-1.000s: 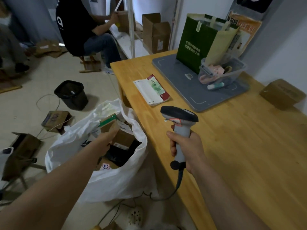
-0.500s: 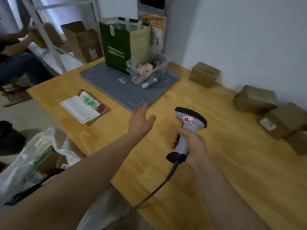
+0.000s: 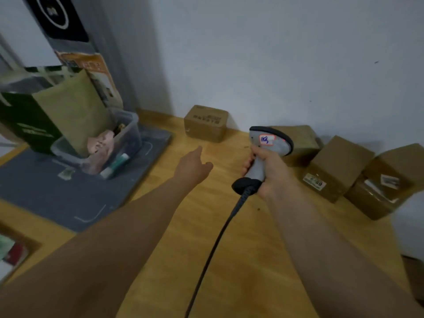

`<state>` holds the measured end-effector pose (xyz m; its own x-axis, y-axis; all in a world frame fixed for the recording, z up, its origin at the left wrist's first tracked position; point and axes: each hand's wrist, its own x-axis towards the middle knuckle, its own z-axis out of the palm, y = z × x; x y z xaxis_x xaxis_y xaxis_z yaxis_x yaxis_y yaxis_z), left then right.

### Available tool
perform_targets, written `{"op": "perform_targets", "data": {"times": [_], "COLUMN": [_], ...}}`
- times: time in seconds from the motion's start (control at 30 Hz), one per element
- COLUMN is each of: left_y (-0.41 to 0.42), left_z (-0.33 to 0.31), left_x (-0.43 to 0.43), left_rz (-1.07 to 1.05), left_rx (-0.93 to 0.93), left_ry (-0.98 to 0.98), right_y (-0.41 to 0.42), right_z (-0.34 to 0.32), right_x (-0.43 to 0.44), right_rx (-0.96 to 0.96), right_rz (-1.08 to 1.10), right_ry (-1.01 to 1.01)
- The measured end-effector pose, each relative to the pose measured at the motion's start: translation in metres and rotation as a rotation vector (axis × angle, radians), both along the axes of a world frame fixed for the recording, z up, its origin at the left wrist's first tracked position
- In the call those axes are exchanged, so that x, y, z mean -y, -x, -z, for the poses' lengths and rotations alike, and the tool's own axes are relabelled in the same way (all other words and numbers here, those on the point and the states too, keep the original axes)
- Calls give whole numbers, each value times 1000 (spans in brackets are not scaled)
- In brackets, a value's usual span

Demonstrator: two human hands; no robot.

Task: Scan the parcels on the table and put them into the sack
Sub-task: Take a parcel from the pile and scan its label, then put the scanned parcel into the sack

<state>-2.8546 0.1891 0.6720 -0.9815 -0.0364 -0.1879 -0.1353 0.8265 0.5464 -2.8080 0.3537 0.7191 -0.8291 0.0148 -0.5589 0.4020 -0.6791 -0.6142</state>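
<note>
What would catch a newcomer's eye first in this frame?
First, the grey scanner gripped in the right hand at centre, its black cord trailing toward the camera. The left hand stretches open above the wooden table toward a small brown box by the wall, with more boxes lined up to its right.

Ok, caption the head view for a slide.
Empty left hand extends toward a brown cardboard parcel while the right hand grips a grey handheld scanner.
</note>
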Motion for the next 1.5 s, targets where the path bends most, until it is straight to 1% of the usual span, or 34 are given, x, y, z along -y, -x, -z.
{"op": "perform_targets", "data": {"times": [0.1, 0.23, 0.33, 0.4, 0.53, 0.7, 0.77, 0.9, 1.0, 1.13, 1.3, 1.4, 1.5], "left_y": [58, 140, 184, 207, 235, 236, 228, 188, 134, 41, -81, -151, -218], "left_z": [11, 34, 55, 66, 86, 94, 92, 80, 74, 72, 59, 60, 68], "left_x": [-9, -17, -20, -22, -26, -28, -29, -30, -30, -31, -41, -42, -38], "left_rz": [76, 150, 168, 167, 183, 219, 243, 310, 376, 453, 530, 564, 606], "left_rx": [-20, -76, -112, -128, -156, -212, -205, -125, -100, -47, 21, 43, 19], "left_ry": [70, 141, 189, 258, 434, 550, 579, 580, 569, 541, 525, 498, 501], "right_y": [30, 64, 81, 87, 94, 91, 84, 59, 32, -19, -105, -154, -196], "right_z": [19, 51, 75, 89, 105, 111, 107, 90, 77, 67, 68, 75, 84], "right_x": [6, 17, 21, 23, 25, 20, 15, -1, -12, -24, -39, -50, -61], "right_rx": [46, 103, 78, 52, 43, 75, 79, 85, 95, 129, 199, 243, 256], "right_rz": [-24, -19, -34, -33, -45, -33, -14, 25, 15, -41, -73, -78, -88], "right_ry": [-73, -119, -180, -213, -231, -257, -265, -298, -318, -322, -332, -324, -324]}}
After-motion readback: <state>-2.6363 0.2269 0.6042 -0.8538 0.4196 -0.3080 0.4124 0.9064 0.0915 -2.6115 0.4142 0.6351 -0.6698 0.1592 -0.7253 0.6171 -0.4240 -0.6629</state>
